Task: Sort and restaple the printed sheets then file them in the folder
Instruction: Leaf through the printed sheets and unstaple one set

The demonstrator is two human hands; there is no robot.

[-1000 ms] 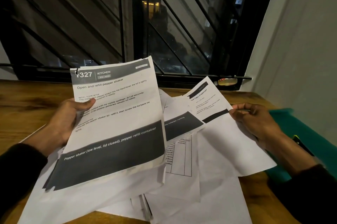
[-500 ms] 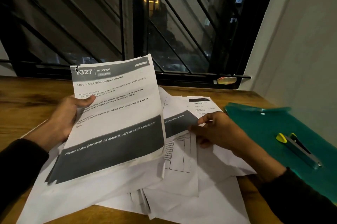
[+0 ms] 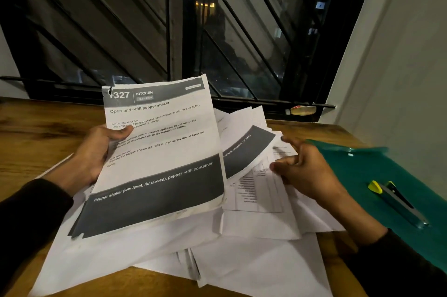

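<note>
Clamped under my left hand [image 3: 96,154], thumb over the text, the stapled "Open and refill pepper shaker" set [image 3: 159,158] stands tilted above the loose printed sheets [image 3: 254,219] heaped on the tabletop [image 3: 36,132]. A second ago my right hand [image 3: 307,171] held a sheet out to the right, hiding the green folder [image 3: 377,175]; now that grip is released, fingers loose over the pile's right side, and the folder lies bare at the right with the yellow-tipped stapler [image 3: 396,202] on it. Sorting, I judge, is barely begun.
</note>
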